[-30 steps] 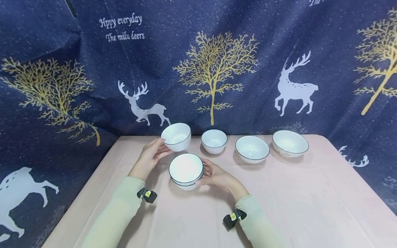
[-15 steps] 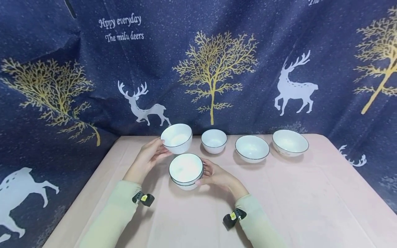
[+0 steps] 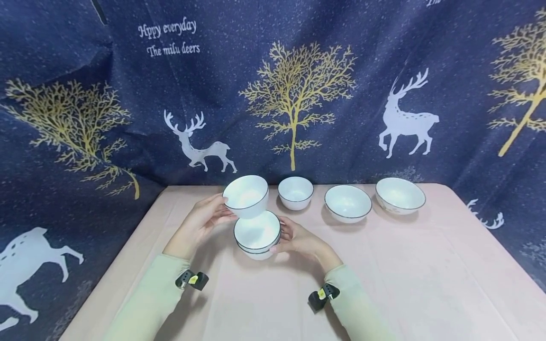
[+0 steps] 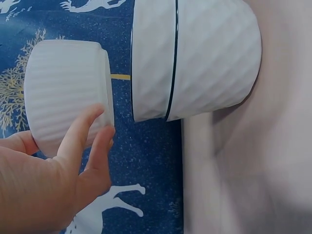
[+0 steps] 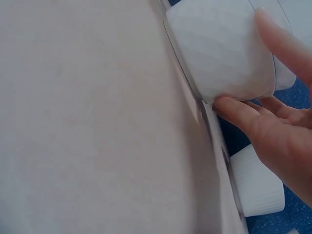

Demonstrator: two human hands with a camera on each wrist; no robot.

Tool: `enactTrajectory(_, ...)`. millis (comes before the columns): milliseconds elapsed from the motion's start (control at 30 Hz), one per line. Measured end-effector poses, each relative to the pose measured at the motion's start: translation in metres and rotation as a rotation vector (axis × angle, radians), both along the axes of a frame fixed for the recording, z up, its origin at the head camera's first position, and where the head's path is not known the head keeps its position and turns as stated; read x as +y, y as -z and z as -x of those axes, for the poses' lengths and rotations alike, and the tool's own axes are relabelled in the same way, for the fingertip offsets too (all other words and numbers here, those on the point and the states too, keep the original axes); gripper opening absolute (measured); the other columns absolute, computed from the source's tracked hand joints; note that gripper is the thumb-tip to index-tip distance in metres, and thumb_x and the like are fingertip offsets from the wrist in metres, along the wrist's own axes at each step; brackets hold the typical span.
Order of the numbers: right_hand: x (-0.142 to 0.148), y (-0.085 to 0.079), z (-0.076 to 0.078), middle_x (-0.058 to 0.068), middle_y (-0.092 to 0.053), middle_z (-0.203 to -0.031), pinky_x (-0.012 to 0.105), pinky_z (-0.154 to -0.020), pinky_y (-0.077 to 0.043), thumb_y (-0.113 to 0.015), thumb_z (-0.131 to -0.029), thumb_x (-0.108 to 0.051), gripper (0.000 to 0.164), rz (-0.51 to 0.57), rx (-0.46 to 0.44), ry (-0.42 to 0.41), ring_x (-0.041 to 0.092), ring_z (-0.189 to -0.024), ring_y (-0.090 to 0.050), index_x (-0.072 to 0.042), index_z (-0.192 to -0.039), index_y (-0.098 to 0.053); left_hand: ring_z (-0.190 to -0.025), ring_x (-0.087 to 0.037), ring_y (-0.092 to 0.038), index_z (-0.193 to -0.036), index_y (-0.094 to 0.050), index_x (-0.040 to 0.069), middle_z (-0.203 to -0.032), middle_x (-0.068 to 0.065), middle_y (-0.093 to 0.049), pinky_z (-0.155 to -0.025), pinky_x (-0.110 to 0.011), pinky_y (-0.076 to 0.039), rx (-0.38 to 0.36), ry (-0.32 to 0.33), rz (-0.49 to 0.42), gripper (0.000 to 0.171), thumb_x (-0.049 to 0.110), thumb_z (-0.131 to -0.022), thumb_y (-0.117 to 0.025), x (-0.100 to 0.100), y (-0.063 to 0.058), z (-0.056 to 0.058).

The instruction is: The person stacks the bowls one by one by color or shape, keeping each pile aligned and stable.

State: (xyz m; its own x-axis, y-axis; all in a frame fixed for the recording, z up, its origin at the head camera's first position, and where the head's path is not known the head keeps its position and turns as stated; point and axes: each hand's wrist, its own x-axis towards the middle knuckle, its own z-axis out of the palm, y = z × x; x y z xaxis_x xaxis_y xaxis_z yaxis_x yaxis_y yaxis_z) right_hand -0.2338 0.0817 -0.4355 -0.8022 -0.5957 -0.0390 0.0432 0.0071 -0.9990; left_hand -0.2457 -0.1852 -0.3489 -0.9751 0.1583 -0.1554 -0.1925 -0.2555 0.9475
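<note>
My left hand (image 3: 200, 222) holds a white dark-rimmed bowl (image 3: 246, 196) up off the table, thumb at the rim and fingers beneath. Fine ribs run round this bowl (image 4: 63, 92) in the left wrist view, where a gap parts it from two nested bowls (image 4: 214, 58) with a dimpled pattern. In the head view it overlaps the far edge of that nested pair (image 3: 257, 234). My right hand (image 3: 303, 244) grips the pair's right side, the thumb near the rims and the fingers behind. The pair stands upright on the table.
Along the back of the pink-covered table (image 3: 384, 274) stand a small bowl (image 3: 295, 193), a wider bowl (image 3: 347, 203) and a bowl with a printed pattern outside (image 3: 399, 195). A dark blue cloth (image 3: 332, 142) with deer and trees hangs behind.
The bowl in my left hand has come nearer to me and slightly right, over the far edge of the nested bowls in view. My right hand keeps its grip in place.
</note>
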Motion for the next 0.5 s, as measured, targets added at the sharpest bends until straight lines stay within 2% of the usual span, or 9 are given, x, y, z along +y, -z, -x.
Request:
enactTrajectory(67,0.001,-0.001,0.001,0.020,-0.031,-0.152,0.038,-0.115,-0.031,-0.075,-0.078,0.001,0.096,0.001,0.029,-0.015,0.035,-0.139,-0.032,-0.008,-0.153,-0.017,-0.084,-0.019,-0.066,-0.144,-0.025,-0.015,-0.100,-0.013,-0.060,-0.095,-0.045,-0.052,0.005,0.011,0.000,0.051,-0.002,-0.097,-0.043,0.000,0.000,-0.002)
enactTrajectory(133,0.001,-0.002,0.002,0.021,-0.030,-0.152,0.039,-0.115,-0.031,-0.075,-0.078,0.001,0.095,0.001,0.053,-0.030,0.036,-0.139,-0.032,-0.007,-0.153,-0.017,-0.084,-0.019,-0.067,-0.144,-0.024,-0.015,-0.103,-0.013,-0.060,-0.095,-0.045,-0.051,0.005,0.015,0.000,0.052,-0.002,-0.097,-0.043,-0.001,0.000,-0.004)
enactTrajectory(333,0.000,-0.004,0.002,0.019,-0.024,-0.156,0.034,-0.116,-0.028,-0.073,-0.077,0.005,0.096,0.026,0.087,-0.051,0.034,-0.142,-0.026,-0.004,-0.153,-0.015,-0.085,-0.018,-0.066,-0.146,-0.020,-0.013,-0.131,-0.029,-0.040,-0.095,-0.042,-0.052,-0.016,0.005,0.015,0.056,-0.001,-0.097,-0.044,0.000,0.002,-0.009)
enactTrajectory(400,0.000,-0.004,0.002,0.019,-0.023,-0.156,0.034,-0.117,-0.027,-0.073,-0.077,0.006,0.096,0.037,0.092,-0.050,0.034,-0.142,-0.025,-0.003,-0.153,-0.015,-0.085,-0.018,-0.065,-0.147,-0.018,-0.013,-0.134,-0.031,-0.037,-0.094,-0.042,-0.053,-0.021,0.006,0.010,0.057,-0.001,-0.097,-0.044,0.000,0.003,-0.011)
enactTrajectory(500,-0.001,-0.003,0.003,0.017,-0.024,-0.156,0.034,-0.117,-0.026,-0.074,-0.075,0.006,0.097,0.027,0.103,-0.039,0.032,-0.143,-0.025,-0.004,-0.153,-0.016,-0.083,-0.018,-0.065,-0.147,-0.016,-0.013,-0.130,-0.030,-0.038,-0.092,-0.040,-0.055,-0.021,0.014,0.005,0.058,-0.002,-0.097,-0.044,0.000,0.004,-0.013)
